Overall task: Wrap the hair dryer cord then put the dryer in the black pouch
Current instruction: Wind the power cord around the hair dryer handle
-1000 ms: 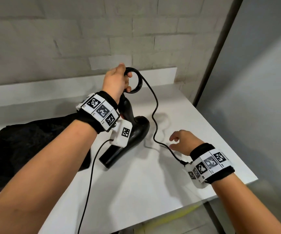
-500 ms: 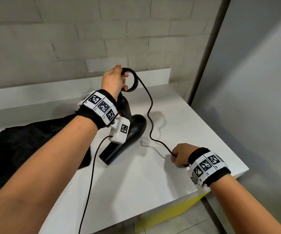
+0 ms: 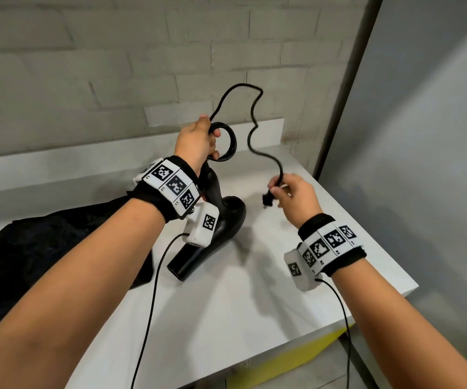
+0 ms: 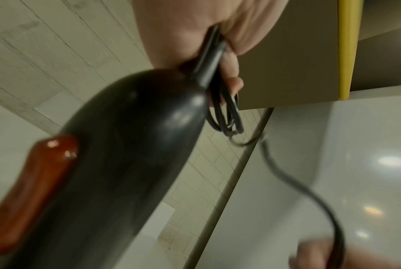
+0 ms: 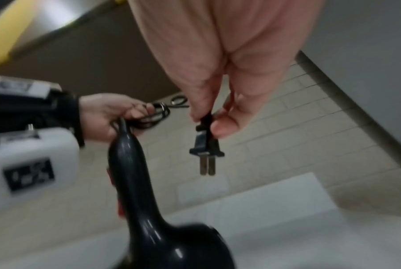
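Several loops wound: a small coil of black cord sits in the left hand, just above the top of the dryer handle.
Left grip: fingers curled tight round the coil and the handle end together, clamped on both.
Right grip: thumb and fingertips of the right hand pinched on the cord just above the plug; the two prongs hang below that grip, pointing down.
Cord left to wind: one loose wavy length arcs up from the left grip and comes down to the right grip, clear of the counter.
Hair dryer: black, hanging below the left grip with its nozzle end low on the counter; contact there looks likely but is not certain.
Black pouch: lies crumpled on the counter to the left of the left forearm; nothing visibly inside.
Progress: wrapping appears nearly finished; the last length and plug probably still need tucking in.
Remaining: putting the dryer into the pouch, not yet begun.
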